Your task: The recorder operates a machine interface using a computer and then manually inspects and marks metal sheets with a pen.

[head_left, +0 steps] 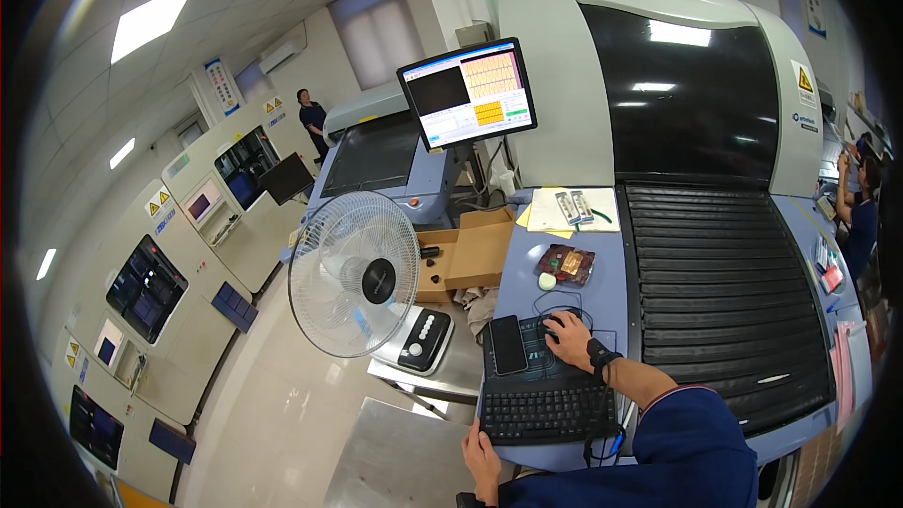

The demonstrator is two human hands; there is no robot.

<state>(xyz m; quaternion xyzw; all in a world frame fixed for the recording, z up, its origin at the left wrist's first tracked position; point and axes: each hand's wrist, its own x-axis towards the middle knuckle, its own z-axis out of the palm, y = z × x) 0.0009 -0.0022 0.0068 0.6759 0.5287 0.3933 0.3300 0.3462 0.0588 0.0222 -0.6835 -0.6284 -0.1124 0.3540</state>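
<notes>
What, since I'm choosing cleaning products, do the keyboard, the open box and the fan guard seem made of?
Keyboard: probably matte black plastic, judging by its even, dull keys. Open box: matte brown cardboard, by its thin folded panels. Fan guard: likely metal wire, shiny, perhaps chromed, since its thin bars look bright.

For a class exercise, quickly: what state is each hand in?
Left hand: beside keyboard; whether gripping cannot be told.
Right hand: holding the black mouse.
</notes>
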